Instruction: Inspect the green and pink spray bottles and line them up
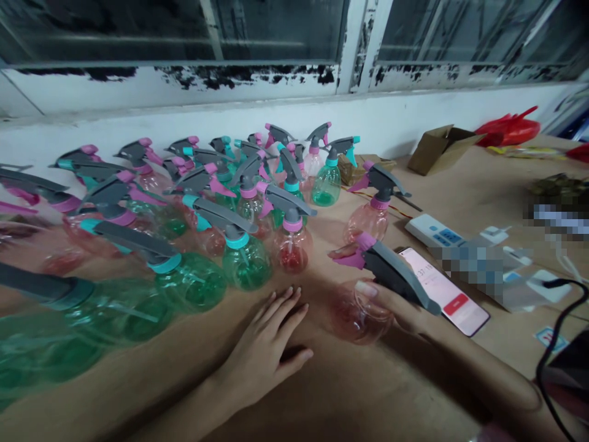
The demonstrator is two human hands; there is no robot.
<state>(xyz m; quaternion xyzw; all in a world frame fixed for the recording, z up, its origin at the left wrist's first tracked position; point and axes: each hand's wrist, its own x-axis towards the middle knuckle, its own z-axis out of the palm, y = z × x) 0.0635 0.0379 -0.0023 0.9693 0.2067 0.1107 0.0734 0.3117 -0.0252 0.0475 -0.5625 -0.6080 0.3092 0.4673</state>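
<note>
My right hand (391, 307) is wrapped round the neck of a pink spray bottle (356, 316), its thumb in front and a finger beneath the pink trigger. That bottle has a grey and pink spray head and leans a little. My left hand (273, 337) lies on the brown tabletop with fingers stretched out, holding nothing. Just beyond its fingertips stand a red-tinted spray bottle (293, 245) and a green spray bottle (247, 264). Another pink spray bottle (368, 218) stands behind the held one.
Several more green and pink spray bottles (191, 279) crowd the left and back. At right lie a phone (455, 301), a white power strip (432, 233) with plugs and a black cable (559, 325). An open cardboard box (432, 150) and a red bag (510, 129) are by the wall.
</note>
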